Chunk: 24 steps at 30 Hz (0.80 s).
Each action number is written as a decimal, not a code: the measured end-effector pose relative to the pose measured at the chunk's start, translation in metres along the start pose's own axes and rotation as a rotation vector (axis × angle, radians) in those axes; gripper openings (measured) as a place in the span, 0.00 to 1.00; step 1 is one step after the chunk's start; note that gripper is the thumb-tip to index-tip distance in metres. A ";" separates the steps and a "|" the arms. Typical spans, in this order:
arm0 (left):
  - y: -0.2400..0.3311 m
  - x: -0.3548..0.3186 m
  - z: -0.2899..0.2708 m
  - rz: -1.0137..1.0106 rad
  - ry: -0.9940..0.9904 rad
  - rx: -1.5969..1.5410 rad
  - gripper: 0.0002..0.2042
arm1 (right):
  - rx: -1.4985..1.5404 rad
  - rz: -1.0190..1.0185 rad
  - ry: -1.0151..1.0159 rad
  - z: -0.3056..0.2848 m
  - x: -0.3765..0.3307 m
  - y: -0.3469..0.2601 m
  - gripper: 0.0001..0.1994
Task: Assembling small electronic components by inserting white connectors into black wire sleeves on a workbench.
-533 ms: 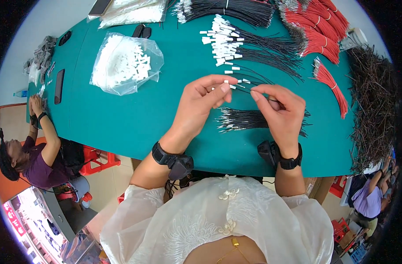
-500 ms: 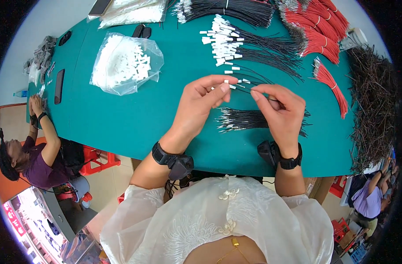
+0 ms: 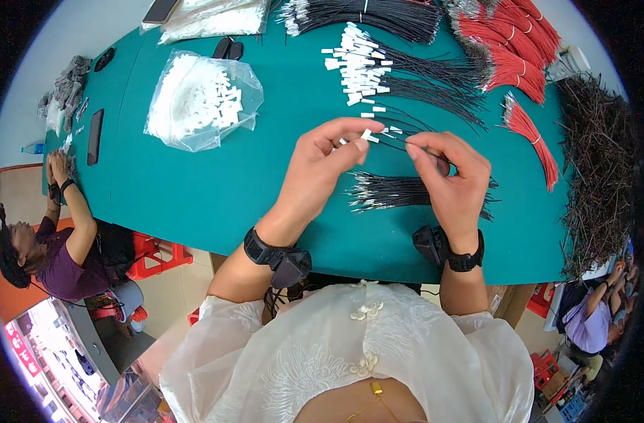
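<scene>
My left hand pinches a small white connector housing between thumb and index finger, and another white piece shows by its curled fingers. Close by on the right, my right hand is closed on a thin black wire that runs toward the left fingertips. Whether the wire's tip sits inside the housing is too small to tell. Beneath the hands lies a bundle of black wires with bare metal ends facing left. Beyond them are black wires fitted with white connectors, a few lying loose nearest my fingers.
A clear bag of white connectors rests left on the green table. Red wire bundles and a heap of dark wires lie right. More black wires are at the back. A co-worker sits at far left.
The white housing between my left fingertips has tilted and stands out more. My right hand has shifted very slightly to the right, still pinching the wire.
</scene>
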State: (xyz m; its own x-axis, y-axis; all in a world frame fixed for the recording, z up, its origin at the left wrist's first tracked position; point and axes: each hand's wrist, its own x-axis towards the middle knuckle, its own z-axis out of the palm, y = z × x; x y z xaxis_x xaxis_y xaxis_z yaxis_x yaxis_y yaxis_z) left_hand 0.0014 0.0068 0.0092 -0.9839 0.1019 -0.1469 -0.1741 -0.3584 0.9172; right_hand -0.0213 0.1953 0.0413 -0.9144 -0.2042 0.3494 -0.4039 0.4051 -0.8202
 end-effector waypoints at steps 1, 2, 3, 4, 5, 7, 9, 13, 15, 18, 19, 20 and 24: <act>0.000 0.000 0.000 0.000 0.005 0.005 0.14 | 0.001 -0.007 0.007 0.000 0.000 0.001 0.04; 0.000 0.000 0.000 0.000 0.005 0.005 0.14 | 0.001 -0.007 0.007 0.001 0.000 0.001 0.04; 0.000 0.000 -0.001 -0.003 -0.001 0.008 0.14 | -0.002 -0.008 0.005 0.001 0.000 0.001 0.04; -0.001 0.000 -0.002 -0.005 -0.007 0.010 0.13 | -0.005 -0.010 0.003 0.000 0.000 0.001 0.04; -0.001 0.000 -0.003 -0.008 -0.013 0.012 0.13 | -0.008 -0.012 0.001 0.000 0.000 0.001 0.04; 0.000 0.000 -0.001 0.002 0.000 0.017 0.13 | -0.005 -0.005 0.001 0.001 -0.001 0.000 0.04; 0.000 0.000 0.001 0.022 0.025 0.027 0.13 | 0.003 0.008 -0.001 0.001 -0.001 -0.001 0.04; -0.005 0.001 0.002 0.052 0.107 -0.051 0.10 | -0.001 0.003 -0.007 0.000 0.000 -0.001 0.04; -0.003 0.001 0.000 0.028 0.085 -0.032 0.09 | -0.002 0.005 -0.007 -0.001 0.000 -0.002 0.05; 0.000 0.001 -0.002 -0.019 0.044 0.007 0.08 | -0.003 0.010 -0.009 0.000 0.000 -0.003 0.05; -0.001 0.001 -0.001 -0.014 0.036 -0.017 0.08 | -0.002 0.002 -0.005 0.000 0.000 -0.002 0.05; -0.001 0.001 -0.001 -0.009 0.028 -0.042 0.08 | -0.002 -0.005 -0.002 0.000 0.000 -0.002 0.05; -0.003 0.001 -0.001 0.010 0.042 -0.044 0.09 | -0.013 -0.024 0.002 -0.001 -0.001 0.000 0.05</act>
State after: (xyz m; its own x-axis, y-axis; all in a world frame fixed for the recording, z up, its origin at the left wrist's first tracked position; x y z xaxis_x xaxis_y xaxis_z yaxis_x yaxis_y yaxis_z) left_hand 0.0009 0.0067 0.0054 -0.9863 0.0590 -0.1539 -0.1646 -0.3998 0.9017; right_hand -0.0207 0.1958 0.0416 -0.9045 -0.2127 0.3697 -0.4261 0.4121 -0.8054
